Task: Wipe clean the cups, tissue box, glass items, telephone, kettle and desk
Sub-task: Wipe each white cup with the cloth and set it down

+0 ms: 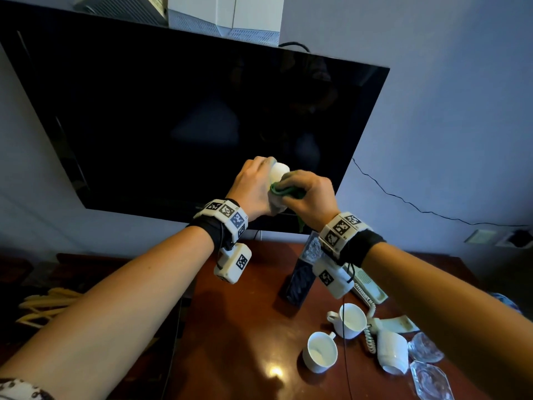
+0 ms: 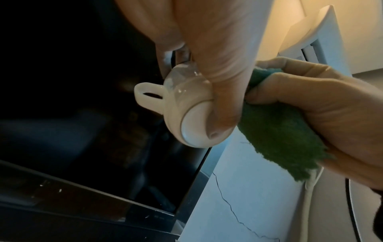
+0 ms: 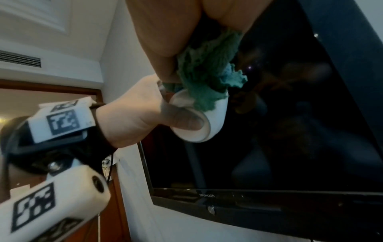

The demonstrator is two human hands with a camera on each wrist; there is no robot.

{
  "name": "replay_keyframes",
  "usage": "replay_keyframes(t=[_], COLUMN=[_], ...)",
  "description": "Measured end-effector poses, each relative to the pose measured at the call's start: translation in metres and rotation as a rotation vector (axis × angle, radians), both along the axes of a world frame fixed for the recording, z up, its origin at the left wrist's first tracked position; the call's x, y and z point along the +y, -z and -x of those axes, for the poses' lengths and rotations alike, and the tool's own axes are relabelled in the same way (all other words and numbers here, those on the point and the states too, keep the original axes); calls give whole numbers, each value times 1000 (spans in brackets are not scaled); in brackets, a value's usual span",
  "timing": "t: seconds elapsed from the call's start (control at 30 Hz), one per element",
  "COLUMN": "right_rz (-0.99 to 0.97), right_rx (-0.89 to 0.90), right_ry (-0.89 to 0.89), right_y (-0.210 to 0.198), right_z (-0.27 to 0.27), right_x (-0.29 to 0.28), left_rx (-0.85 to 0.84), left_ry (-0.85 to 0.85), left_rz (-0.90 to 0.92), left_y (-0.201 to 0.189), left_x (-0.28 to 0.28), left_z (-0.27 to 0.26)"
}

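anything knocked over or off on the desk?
Yes. One white ceramic cup lies on its side on the brown wooden desk, while two white cups beside it stand upright. The cream telephone handset is off its base, lying by the cups. No spill visible.

Four white cups (image 1: 319, 353); two glass dishes (image 1: 426, 347); one telephone (image 1: 370, 285); one green cloth (image 2: 277, 140); one television (image 1: 184, 111).

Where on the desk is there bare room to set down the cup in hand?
The bare wood left of the dark patterned box and the two upright white cups is free. The right side is crowded: cream corded telephone, tipped white cup and cut-glass dishes.
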State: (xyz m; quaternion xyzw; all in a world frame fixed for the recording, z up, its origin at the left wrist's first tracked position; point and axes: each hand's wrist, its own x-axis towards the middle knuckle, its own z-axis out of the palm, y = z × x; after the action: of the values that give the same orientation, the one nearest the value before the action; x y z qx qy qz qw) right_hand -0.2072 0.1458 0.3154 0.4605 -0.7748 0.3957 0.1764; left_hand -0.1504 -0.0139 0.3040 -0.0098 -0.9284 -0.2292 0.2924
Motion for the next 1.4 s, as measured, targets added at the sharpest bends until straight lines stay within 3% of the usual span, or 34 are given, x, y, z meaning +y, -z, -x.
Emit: replay_keyframes(t=[0.23,0.4,0.5,0.63,0.77,1.07,1.4], right_rz=[112,-21,87,164,158,133,419], right_rx=[-83,-12,-184,-532,-731,-458,-1035], right_ry=[113,0,38,307,340,286,106], right_y=[-10,3,1,9,22,21,28], right_z=[18,1,4,26,39,13,40], right_x=[-3,2,1,-4,-6,-5,-2], left_rx=[-12,-36,-36,-23,-22,-77,-114], left_ry=[2,-63,-96,-102,-64,-126,-115], left_rz=[29,13,-24,-46,-18,-43,-227], left_y=[8,2,2,-1,-1,4,12], left_x=[8,0,-1,2,5,-2,12], left_z=[3,5,5,5,4,13,20])
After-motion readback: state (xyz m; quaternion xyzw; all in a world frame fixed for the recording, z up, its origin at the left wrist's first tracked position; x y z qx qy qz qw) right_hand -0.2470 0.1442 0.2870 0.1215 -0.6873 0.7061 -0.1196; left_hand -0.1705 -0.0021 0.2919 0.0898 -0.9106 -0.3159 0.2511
